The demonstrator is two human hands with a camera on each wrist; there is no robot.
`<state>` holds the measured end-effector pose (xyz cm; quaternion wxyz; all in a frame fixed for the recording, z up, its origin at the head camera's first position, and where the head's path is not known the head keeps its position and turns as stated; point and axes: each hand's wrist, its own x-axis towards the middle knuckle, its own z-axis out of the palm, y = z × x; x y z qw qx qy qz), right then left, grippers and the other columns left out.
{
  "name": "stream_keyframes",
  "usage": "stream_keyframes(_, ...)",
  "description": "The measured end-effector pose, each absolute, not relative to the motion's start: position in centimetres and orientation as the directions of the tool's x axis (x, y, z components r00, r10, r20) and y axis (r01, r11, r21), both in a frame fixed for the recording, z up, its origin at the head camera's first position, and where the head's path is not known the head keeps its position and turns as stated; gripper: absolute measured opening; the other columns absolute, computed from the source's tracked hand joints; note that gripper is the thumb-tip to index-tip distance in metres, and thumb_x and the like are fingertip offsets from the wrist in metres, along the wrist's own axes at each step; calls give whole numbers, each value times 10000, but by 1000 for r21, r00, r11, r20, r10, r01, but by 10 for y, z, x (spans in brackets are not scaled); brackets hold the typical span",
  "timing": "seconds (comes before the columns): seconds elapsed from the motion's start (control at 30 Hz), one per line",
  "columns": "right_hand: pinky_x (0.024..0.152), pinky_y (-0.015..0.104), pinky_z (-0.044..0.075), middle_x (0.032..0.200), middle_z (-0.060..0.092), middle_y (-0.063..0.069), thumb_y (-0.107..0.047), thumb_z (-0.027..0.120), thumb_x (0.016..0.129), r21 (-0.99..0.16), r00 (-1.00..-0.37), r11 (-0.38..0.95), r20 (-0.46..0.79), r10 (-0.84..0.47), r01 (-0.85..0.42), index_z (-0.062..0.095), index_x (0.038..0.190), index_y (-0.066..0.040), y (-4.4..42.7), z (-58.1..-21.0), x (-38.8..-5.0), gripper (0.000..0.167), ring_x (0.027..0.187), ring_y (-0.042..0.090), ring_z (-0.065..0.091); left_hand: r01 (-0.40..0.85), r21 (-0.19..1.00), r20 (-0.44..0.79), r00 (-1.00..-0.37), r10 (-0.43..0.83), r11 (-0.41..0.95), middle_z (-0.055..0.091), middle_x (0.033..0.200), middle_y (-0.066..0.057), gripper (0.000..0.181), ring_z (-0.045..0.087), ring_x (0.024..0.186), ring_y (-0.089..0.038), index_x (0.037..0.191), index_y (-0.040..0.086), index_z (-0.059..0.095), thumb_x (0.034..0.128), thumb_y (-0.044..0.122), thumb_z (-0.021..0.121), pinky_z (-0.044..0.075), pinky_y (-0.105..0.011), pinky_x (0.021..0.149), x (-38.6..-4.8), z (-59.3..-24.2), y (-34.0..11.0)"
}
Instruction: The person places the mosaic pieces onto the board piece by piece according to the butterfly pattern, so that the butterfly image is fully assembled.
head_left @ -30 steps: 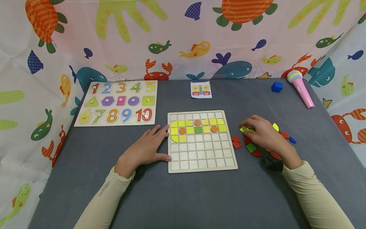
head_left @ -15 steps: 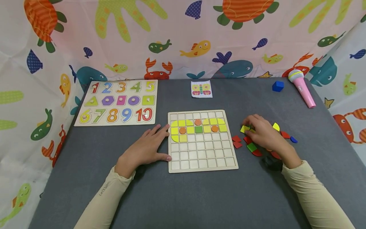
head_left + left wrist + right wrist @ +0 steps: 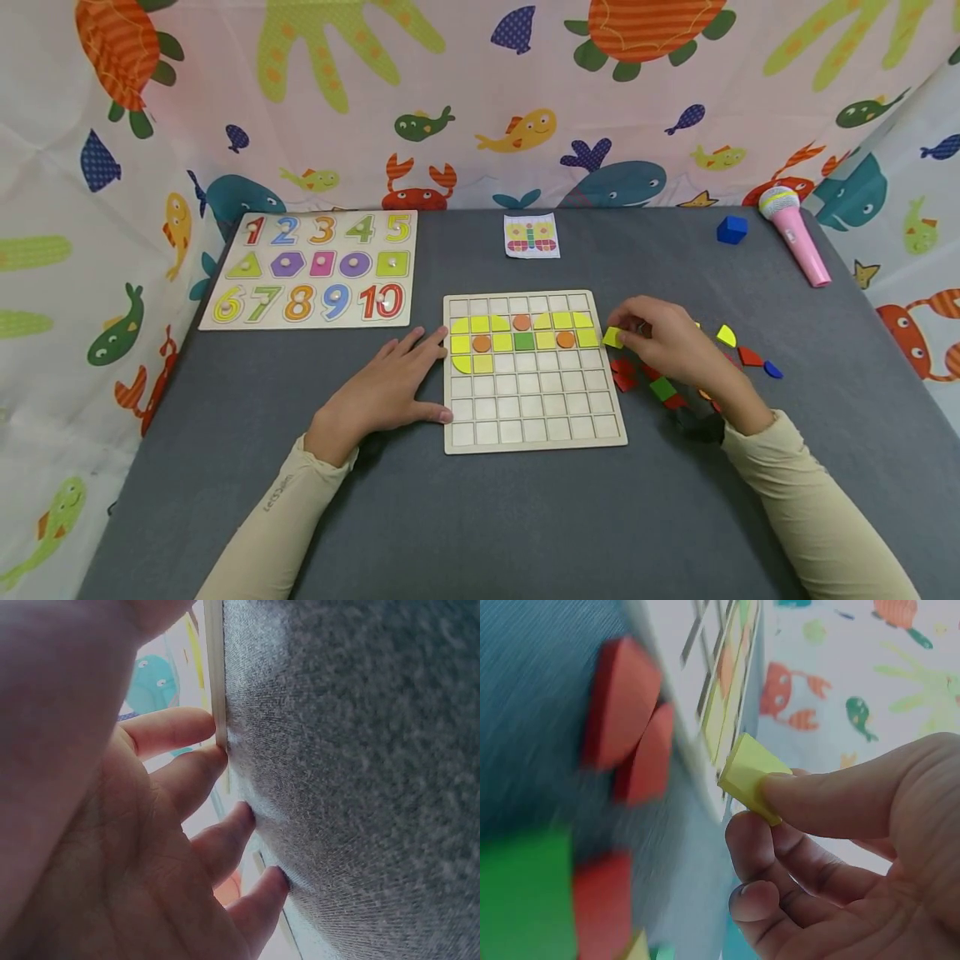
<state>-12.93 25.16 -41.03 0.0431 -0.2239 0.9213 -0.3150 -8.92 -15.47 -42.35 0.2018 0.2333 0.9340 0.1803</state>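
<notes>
A square-grid wooden board [image 3: 534, 432] lies mid-table, its upper rows partly filled with yellow, orange and green pieces. Spread at its left edge, my left hand [image 3: 382, 396] touches the rim with thumb and fingertips; the left wrist view shows the fingers straight against that edge. Just off the board's right side, my right hand [image 3: 678, 342] pinches a yellow tile [image 3: 750, 776] between thumb and fingers. Beneath and around that hand lie loose pieces: red ones [image 3: 622, 375], a green square [image 3: 663, 388], a yellow piece [image 3: 726, 336] and a blue one [image 3: 772, 369]. Some are hidden by the hand.
Behind the board lies a small pattern card [image 3: 531, 237] with a butterfly. A number and shape puzzle [image 3: 307, 267] is at back left. A blue cube [image 3: 732, 230] and a pink toy microphone [image 3: 797, 237] sit at back right. A printed cloth [image 3: 465, 75] hangs behind.
My right hand has lifted a yellow tile from the loose pieces and moved left to the board's right edge. The left hand stays in place on the board's left edge.
</notes>
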Motion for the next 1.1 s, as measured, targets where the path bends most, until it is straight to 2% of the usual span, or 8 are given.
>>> stream_keyframes(0.17, 684, 331, 459, 915, 629, 30, 59, 720, 979, -615, -868, 660, 83, -490, -431, 754, 1073, -40, 229, -411, -132, 141, 809, 211, 537, 358, 430, -299, -809, 505, 828, 186, 1781, -72, 945, 86, 1638, -360, 1626, 83, 432, 899, 516, 853, 94, -583, 1302, -89, -426, -155)
stream_keyframes(0.5, 747, 413, 531, 956, 686, 27, 75, 725, 966, -627, -793, 581, 99, -601, -519, 762, 1091, -39, 189, -407, -136, 174, 865, 208, 583, 366, 426, -293, -809, 510, 827, 206, 1776, -80, 937, 106, 1635, -367, 1625, 80, 433, 904, 511, 849, 107, -589, 1299, -88, -423, -154)
stream_keyframes(0.7, 764, 401, 531, 964, 679, 26, 89, 712, 961, -640, -747, 525, 119, -654, -561, 781, 1076, -38, 170, -408, -137, 185, 871, 202, 588, 363, 422, -303, -807, 507, 830, 203, 1777, -83, 944, 108, 1635, -368, 1630, 79, 426, 905, 513, 847, 109, -593, 1298, -90, -422, -154)
stream_keyframes(0.83, 820, 405, 566, 1020, 704, 30, 84, 711, 966, -646, -719, 493, 127, -683, -583, 789, 1069, -52, 156, -408, -136, 187, 923, 196, 624, 361, 419, -308, -807, 504, 833, 193, 1780, -77, 960, 95, 1637, -363, 1636, 80, 418, 900, 517, 851, 101, -587, 1300, -90, -421, -154)
stream_keyframes(1.1, 860, 384, 584, 1050, 724, 42, 75, 705, 977, -614, -664, 464, 135, -736, -639, 798, 1076, -48, 134, -414, -138, 184, 955, 181, 661, 367, 429, -296, -806, 513, 825, 186, 1782, -61, 959, 91, 1639, -353, 1635, 77, 421, 902, 528, 844, 107, -580, 1302, -89, -423, -156)
